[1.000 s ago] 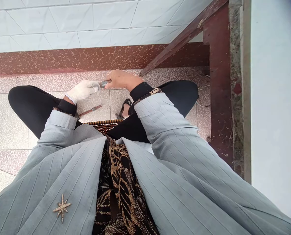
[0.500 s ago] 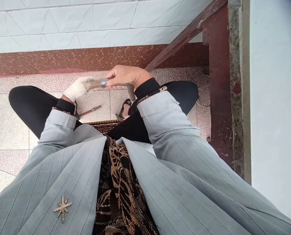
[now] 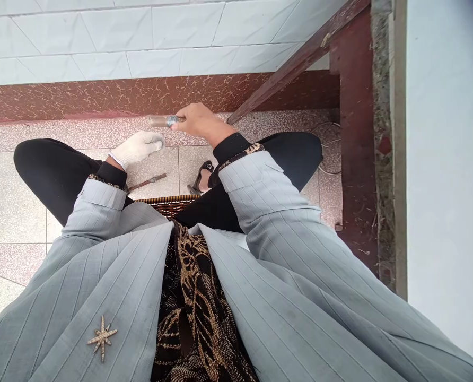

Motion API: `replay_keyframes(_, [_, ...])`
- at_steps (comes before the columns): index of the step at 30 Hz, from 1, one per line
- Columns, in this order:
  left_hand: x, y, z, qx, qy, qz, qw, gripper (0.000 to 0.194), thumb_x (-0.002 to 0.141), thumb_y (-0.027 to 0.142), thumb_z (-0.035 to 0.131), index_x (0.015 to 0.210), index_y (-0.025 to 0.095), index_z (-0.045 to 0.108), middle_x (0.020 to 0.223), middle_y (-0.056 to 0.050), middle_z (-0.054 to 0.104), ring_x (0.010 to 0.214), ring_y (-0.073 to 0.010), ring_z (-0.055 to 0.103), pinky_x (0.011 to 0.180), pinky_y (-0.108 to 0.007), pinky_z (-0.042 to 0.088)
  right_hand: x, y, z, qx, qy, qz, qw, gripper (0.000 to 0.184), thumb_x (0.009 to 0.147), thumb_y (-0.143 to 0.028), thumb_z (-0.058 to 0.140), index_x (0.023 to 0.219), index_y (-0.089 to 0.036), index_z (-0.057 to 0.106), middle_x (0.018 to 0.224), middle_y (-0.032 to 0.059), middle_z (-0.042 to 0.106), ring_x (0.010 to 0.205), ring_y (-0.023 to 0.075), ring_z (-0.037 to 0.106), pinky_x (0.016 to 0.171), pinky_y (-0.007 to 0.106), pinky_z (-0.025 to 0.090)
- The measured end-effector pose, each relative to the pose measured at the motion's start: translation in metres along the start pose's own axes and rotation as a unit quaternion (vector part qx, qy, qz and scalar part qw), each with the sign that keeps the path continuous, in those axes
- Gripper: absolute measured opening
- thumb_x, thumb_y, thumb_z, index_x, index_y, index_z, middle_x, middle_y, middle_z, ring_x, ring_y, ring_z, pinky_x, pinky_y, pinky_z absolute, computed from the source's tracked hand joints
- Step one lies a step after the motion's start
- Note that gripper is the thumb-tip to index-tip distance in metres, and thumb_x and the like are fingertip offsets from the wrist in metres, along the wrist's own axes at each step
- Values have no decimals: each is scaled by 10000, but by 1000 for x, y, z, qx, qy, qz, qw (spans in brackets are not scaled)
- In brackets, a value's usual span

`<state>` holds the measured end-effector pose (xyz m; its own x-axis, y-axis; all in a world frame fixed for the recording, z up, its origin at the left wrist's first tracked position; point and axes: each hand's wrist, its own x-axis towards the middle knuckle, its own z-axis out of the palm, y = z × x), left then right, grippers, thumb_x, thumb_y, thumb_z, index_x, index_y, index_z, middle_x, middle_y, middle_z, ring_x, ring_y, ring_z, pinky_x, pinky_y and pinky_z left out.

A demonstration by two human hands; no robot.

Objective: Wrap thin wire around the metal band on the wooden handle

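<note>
My right hand [image 3: 200,121] is closed around a wooden stick [image 3: 158,121] with silvery wire wound round it, its pale end pointing left. The rest of the stick is hidden by the hand. Just below and to the left of that end is my left hand [image 3: 139,147], in a white knitted glove and apart from the stick. Its fingers are curled together; a greyish patch shows at the tips, and I cannot make out whether something is in them. On the floor below the glove lies a thin reddish-brown stick [image 3: 147,182] with a band round it.
A woven basket or seat edge [image 3: 168,199] shows between my legs. A shoe [image 3: 202,178] rests on the tiled floor. Ahead stands a white tiled wall [image 3: 117,32] with a brown base. A dark red wooden beam [image 3: 284,58] slants down at the right, near a coiled wire [image 3: 326,170].
My left hand has let go of the wooden stick and drawn down and slightly right. My right hand, with the stick, has shifted slightly up and left.
</note>
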<state>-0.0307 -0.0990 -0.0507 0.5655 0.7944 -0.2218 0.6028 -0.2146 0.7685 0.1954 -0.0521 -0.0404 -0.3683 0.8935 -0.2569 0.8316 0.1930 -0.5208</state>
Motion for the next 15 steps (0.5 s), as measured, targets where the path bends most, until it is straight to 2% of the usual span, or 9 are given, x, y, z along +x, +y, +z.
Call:
replay_keyframes(3, [-2,0,-3,11,7,-11,1000,198,887,262,523,849,163,690,722,-13,611,682,-128,530,691,-258,407,-5,-4,2,-45,-137,-30,989,209,865,-344,745,956,-160,780,706,37,652,745,183,601,682,303,411])
replay_keyframes(6, [-3,-1,-6,10,10,-5,1000,182,878,249,531,847,156,685,731,-16,612,707,-137,547,714,-269,420,-13,-9,-5,4,-289,-69,955,193,884,-263,716,1005,-131,785,632,-18,612,631,108,552,671,273,391])
replay_keyframes(8, [-2,-1,-6,-22,30,15,999,164,877,254,554,884,148,679,777,-26,624,721,-136,549,720,-275,433,-19,-10,-14,86,-317,-117,937,161,892,-256,697,948,-126,773,648,-21,626,603,88,533,674,263,406])
replay_keyframes(9, [-2,-1,-6,-47,45,24,998,166,887,265,558,908,147,674,793,-31,624,714,-132,544,710,-274,436,-22,-9,-18,140,-303,-142,932,159,893,-279,698,919,-135,761,686,-9,648,616,93,539,682,266,422])
replay_keyframes(10, [-2,-1,-6,-72,59,28,995,176,907,280,550,928,151,667,790,-32,615,694,-125,532,690,-270,433,-24,-8,-23,195,-259,-158,933,168,878,-311,717,853,-147,740,718,6,663,634,104,546,684,271,439])
replay_keyframes(12, [-3,0,-6,-120,76,29,989,209,956,311,505,934,163,651,727,-17,562,623,-109,487,627,-257,407,-26,-6,-30,325,-153,-168,918,269,857,-439,754,922,-180,724,798,13,675,691,120,552,686,268,454])
replay_keyframes(15, [-5,5,-6,-150,49,23,987,231,972,295,467,888,165,638,641,9,481,549,-93,410,550,-241,337,-24,-4,-32,447,-15,-148,882,474,750,-637,792,826,-188,659,746,11,615,628,123,497,624,277,437])
